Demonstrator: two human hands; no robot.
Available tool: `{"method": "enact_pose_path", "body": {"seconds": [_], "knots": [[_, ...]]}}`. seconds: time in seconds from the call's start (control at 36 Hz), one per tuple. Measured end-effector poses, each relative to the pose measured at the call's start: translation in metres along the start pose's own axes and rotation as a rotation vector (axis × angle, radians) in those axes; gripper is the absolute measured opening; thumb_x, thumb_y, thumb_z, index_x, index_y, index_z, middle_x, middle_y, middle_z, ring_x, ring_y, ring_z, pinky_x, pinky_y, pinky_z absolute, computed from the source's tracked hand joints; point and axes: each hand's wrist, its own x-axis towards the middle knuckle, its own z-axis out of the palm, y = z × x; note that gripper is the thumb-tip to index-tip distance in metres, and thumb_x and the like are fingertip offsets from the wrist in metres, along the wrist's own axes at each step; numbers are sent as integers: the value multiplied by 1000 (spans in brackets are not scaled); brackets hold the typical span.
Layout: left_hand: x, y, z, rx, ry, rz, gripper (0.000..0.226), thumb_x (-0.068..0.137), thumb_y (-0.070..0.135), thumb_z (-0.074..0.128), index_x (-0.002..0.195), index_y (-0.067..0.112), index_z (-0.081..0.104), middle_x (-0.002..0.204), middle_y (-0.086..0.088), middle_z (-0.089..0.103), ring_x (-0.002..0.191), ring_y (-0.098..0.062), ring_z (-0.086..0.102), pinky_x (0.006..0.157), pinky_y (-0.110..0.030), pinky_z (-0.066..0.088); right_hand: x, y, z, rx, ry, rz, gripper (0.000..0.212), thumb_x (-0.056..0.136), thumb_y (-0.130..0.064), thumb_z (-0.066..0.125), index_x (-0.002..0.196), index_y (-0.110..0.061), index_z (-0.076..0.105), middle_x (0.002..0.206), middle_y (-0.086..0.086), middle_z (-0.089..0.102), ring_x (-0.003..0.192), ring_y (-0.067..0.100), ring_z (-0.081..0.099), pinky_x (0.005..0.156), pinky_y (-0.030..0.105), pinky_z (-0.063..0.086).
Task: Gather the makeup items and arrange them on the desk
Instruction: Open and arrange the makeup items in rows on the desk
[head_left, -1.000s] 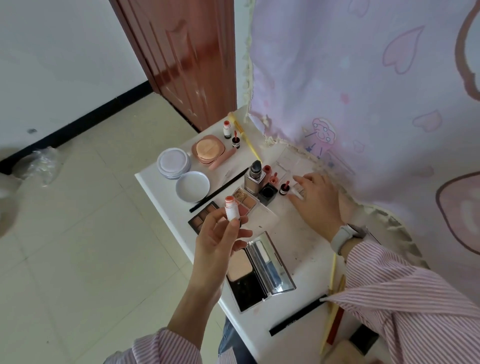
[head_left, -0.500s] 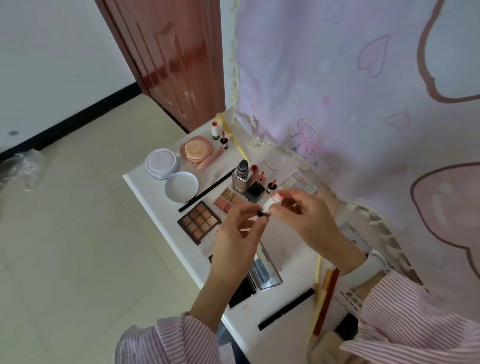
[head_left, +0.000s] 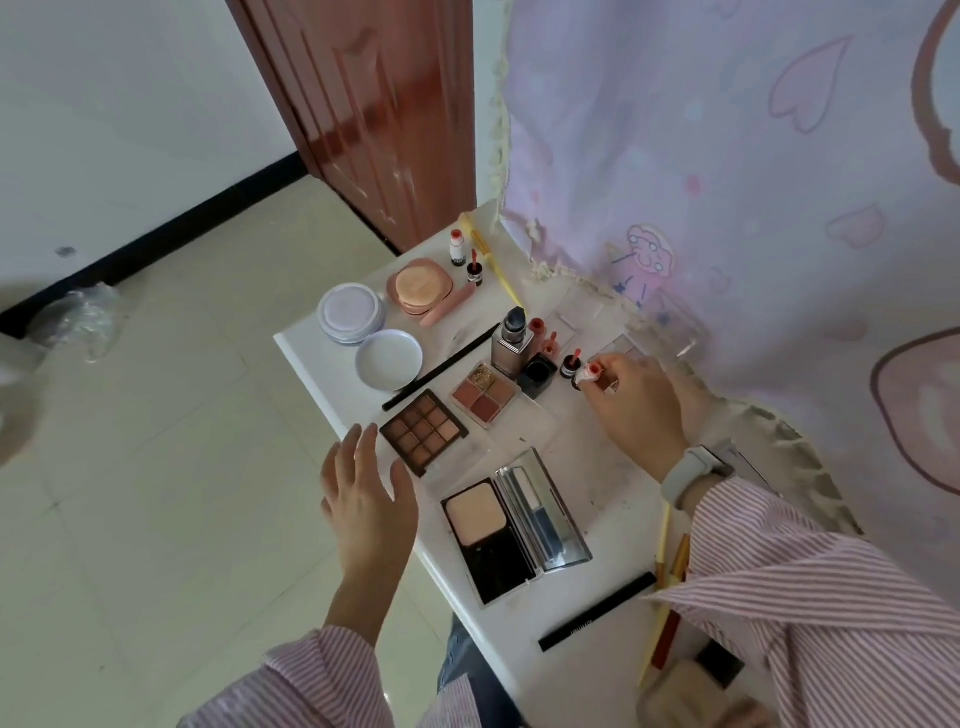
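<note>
My right hand (head_left: 636, 410) holds a small white tube with a red cap (head_left: 589, 374) at the desk surface, next to a small dark lip tint bottle (head_left: 570, 365). My left hand (head_left: 366, 499) hovers with fingers spread and nothing in it at the desk's left edge, beside a brown nine-pan palette (head_left: 423, 431). On the white desk (head_left: 613, 478) lie a four-pan blush palette (head_left: 483, 393), an open powder compact with mirror (head_left: 514, 527), a foundation bottle (head_left: 511, 340) and a black pot (head_left: 540, 372).
Two round white lids (head_left: 353, 313) (head_left: 388, 359), a peach compact (head_left: 421, 286), a black pencil (head_left: 441, 367), a black stick (head_left: 597, 618) and pencils (head_left: 662, 587) also lie on the desk. A pink curtain (head_left: 727, 156) hangs behind; a brown door (head_left: 374, 104) stands far left. Tiled floor lies left.
The tube passed from my left hand to my right. My right hand lowered it to the desk beside the dark bottle. My left hand drew back to the desk's left edge.
</note>
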Motion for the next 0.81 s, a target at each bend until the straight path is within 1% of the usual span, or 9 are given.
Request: {"method": "enact_pose_path", "body": {"seconds": [0.19,0.31,0.39,0.47,0.53,0.61,0.67,0.75,0.81], "knots": [[-4,-7,7,144,-168,-20,55,97,21,41,148,17,20,156,1,13,144,-22,0,111,-50,17,1,0,2,-79,-7,-3,25,90,-31,53,106,-15,63,100,4,64,102,23,48,87,43,42],[-6,-9,7,168,-196,-19,55,99,26,37,149,17,15,157,4,7,144,-22,-4,112,-49,14,-1,0,-1,-67,-18,-8,27,89,-31,55,111,-16,61,101,3,64,102,23,48,86,42,42],[-6,-10,6,163,-207,-12,55,99,27,37,149,17,15,157,4,7,144,-23,-3,112,-48,14,-11,0,-10,-7,-18,-17,34,86,-27,59,119,-17,55,91,-2,60,95,20,47,79,33,39],[-6,-10,4,168,-223,-1,56,99,27,37,149,17,15,157,4,6,144,-24,-3,112,-50,15,-31,3,-25,107,30,-27,34,86,-20,61,119,-15,55,88,-6,54,91,18,50,83,29,38],[-6,-11,3,160,-231,5,56,99,27,37,149,17,15,157,3,6,144,-25,-3,113,-52,15,-51,10,-34,83,61,-107,23,85,-15,62,108,-13,62,85,-8,54,89,18,50,81,29,38],[-10,-12,3,151,-229,25,55,99,27,37,148,16,16,157,2,6,144,-26,-2,112,-53,18,-86,25,-39,22,-2,-237,14,83,-11,65,97,-12,67,84,-8,58,83,14,48,78,32,42],[-14,-15,3,143,-224,35,54,98,25,38,148,15,18,157,-1,8,144,-27,-1,112,-53,19,-109,36,-35,-67,-45,-334,12,81,-18,62,91,-13,68,83,-3,62,84,17,50,75,37,46],[-27,-20,4,123,-208,55,53,97,23,42,146,12,24,156,-4,14,143,-29,4,111,-52,20,-142,47,-26,-213,-126,-482,24,75,-33,50,85,-18,67,85,-2,63,87,14,45,69,35,46],[-37,-24,4,107,-185,74,51,96,20,46,144,10,30,155,-6,20,143,-31,8,110,-52,22,-158,49,-19,-282,-203,-566,21,72,-34,56,86,-21,65,88,-3,61,87,15,45,67,35,45]]}}
